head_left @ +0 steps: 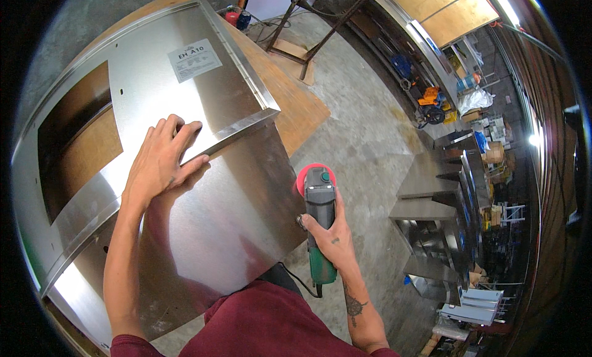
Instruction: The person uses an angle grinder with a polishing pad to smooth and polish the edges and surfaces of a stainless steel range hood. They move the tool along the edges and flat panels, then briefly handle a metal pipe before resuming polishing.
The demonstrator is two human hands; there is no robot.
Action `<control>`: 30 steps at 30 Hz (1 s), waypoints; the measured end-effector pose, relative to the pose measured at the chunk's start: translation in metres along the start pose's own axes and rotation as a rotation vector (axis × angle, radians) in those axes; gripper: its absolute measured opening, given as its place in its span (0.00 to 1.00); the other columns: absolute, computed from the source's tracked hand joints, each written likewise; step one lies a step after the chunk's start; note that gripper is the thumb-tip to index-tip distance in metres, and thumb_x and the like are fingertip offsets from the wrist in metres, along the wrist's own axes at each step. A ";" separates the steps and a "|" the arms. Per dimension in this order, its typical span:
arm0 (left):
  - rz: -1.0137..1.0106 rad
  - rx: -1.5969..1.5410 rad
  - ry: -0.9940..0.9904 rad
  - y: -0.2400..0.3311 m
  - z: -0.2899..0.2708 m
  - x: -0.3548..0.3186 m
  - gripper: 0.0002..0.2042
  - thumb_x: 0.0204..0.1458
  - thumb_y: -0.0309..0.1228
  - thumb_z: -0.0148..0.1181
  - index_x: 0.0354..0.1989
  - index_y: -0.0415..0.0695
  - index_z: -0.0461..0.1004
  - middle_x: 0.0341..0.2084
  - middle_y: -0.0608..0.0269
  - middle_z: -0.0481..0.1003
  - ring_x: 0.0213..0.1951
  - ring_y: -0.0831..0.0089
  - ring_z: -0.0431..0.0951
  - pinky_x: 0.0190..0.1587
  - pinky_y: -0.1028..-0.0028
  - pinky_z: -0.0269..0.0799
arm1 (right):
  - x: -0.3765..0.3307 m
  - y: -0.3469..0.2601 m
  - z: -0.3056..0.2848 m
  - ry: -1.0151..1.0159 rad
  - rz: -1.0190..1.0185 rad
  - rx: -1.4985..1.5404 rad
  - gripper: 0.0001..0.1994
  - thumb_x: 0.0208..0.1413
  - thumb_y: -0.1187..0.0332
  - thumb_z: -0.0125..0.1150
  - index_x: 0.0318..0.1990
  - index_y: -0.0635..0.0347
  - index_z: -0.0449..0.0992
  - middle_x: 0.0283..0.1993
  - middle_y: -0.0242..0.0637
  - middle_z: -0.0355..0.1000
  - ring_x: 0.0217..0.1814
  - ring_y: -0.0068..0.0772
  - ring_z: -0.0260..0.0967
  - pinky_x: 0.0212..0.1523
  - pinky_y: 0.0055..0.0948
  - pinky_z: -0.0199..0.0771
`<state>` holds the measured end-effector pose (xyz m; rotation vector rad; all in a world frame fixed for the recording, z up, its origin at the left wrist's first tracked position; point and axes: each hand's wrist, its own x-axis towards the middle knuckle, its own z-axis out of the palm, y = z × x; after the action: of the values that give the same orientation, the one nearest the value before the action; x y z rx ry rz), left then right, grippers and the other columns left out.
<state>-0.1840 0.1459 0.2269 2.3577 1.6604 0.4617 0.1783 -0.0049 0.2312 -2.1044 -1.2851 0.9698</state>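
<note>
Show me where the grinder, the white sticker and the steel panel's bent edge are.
grinder [320, 203]: head view, dark body.
white sticker [195, 60]: head view, its middle.
bent edge [237, 132]: head view, folded lip beside the left hand [161, 162].

Bright daylight, steel glare, fisheye-bent dark edges.

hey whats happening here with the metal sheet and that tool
A person stands over a big folded stainless steel panel lying on a wooden table. The left hand rests flat on the panel, fingers on its bent edge. The right hand grips a green and grey hand sander with a red disc, held off the side of the panel over the concrete floor, not touching the metal. A white paper label is stuck near the panel's far end. More steel parts sit on the floor to the right.
</note>
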 end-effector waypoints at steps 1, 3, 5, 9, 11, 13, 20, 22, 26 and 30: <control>0.013 0.002 0.016 -0.001 0.001 0.000 0.30 0.60 0.51 0.74 0.66 0.50 0.79 0.49 0.58 0.74 0.51 0.60 0.74 0.58 0.59 0.74 | 0.001 0.001 0.001 0.007 -0.018 -0.005 0.55 0.64 0.51 0.74 0.89 0.54 0.44 0.63 0.61 0.80 0.61 0.56 0.84 0.62 0.45 0.81; 0.034 0.006 0.046 -0.004 0.004 -0.001 0.29 0.59 0.53 0.75 0.65 0.53 0.80 0.49 0.59 0.74 0.51 0.60 0.74 0.57 0.59 0.75 | 0.003 0.006 0.002 0.017 -0.055 -0.015 0.54 0.64 0.51 0.74 0.89 0.55 0.44 0.64 0.61 0.80 0.61 0.56 0.84 0.62 0.45 0.81; 0.035 0.011 0.034 -0.002 0.001 -0.002 0.30 0.59 0.52 0.75 0.65 0.50 0.79 0.49 0.58 0.74 0.51 0.60 0.74 0.58 0.59 0.74 | 0.005 0.007 0.002 0.017 -0.064 0.019 0.54 0.64 0.52 0.74 0.88 0.56 0.44 0.65 0.62 0.80 0.63 0.56 0.83 0.63 0.45 0.80; 0.017 -0.017 0.014 0.003 -0.003 -0.002 0.30 0.59 0.52 0.74 0.65 0.49 0.78 0.49 0.58 0.75 0.52 0.60 0.75 0.59 0.59 0.73 | 0.004 -0.005 -0.001 0.011 -0.041 0.045 0.54 0.64 0.52 0.75 0.88 0.57 0.45 0.66 0.62 0.79 0.64 0.57 0.82 0.65 0.46 0.79; 0.015 -0.016 0.012 0.003 -0.003 -0.003 0.30 0.60 0.52 0.74 0.65 0.49 0.78 0.49 0.58 0.75 0.52 0.60 0.75 0.59 0.59 0.73 | 0.005 -0.008 -0.002 0.018 -0.058 0.011 0.54 0.64 0.52 0.74 0.88 0.58 0.46 0.66 0.62 0.79 0.64 0.57 0.83 0.65 0.46 0.79; 0.026 -0.012 0.022 0.002 -0.003 -0.003 0.30 0.60 0.52 0.74 0.65 0.49 0.78 0.49 0.58 0.75 0.52 0.60 0.75 0.59 0.59 0.73 | 0.006 -0.012 -0.002 0.024 -0.070 -0.013 0.53 0.64 0.52 0.74 0.88 0.58 0.46 0.66 0.62 0.79 0.64 0.56 0.83 0.65 0.46 0.79; 0.031 -0.026 0.022 0.003 -0.006 -0.005 0.29 0.59 0.50 0.75 0.66 0.50 0.78 0.50 0.56 0.75 0.52 0.56 0.75 0.59 0.58 0.75 | 0.006 -0.022 -0.003 0.008 -0.060 -0.021 0.54 0.64 0.52 0.74 0.88 0.57 0.45 0.65 0.61 0.80 0.61 0.54 0.84 0.63 0.45 0.80; 0.049 -0.024 0.034 0.004 -0.008 -0.005 0.29 0.60 0.50 0.74 0.66 0.49 0.79 0.50 0.56 0.75 0.52 0.57 0.75 0.59 0.58 0.74 | 0.008 -0.021 -0.002 0.010 -0.081 -0.006 0.54 0.64 0.53 0.74 0.88 0.57 0.45 0.63 0.59 0.81 0.58 0.52 0.85 0.61 0.44 0.81; 0.059 -0.013 0.053 0.007 -0.009 -0.007 0.29 0.60 0.50 0.74 0.65 0.46 0.79 0.49 0.57 0.75 0.52 0.59 0.75 0.59 0.60 0.73 | 0.009 -0.025 -0.003 0.001 -0.081 0.056 0.54 0.64 0.54 0.75 0.88 0.59 0.45 0.59 0.56 0.83 0.54 0.46 0.86 0.57 0.43 0.83; 0.022 -0.024 -0.012 0.009 -0.016 -0.006 0.30 0.59 0.52 0.74 0.67 0.51 0.78 0.52 0.56 0.75 0.54 0.57 0.76 0.60 0.57 0.75 | 0.014 -0.023 -0.001 0.027 -0.164 0.037 0.53 0.64 0.54 0.75 0.88 0.60 0.46 0.59 0.56 0.82 0.52 0.43 0.86 0.54 0.41 0.83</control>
<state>-0.1841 0.1372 0.2437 2.3590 1.6170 0.4682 0.1705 0.0175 0.2440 -1.9435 -1.3906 0.8851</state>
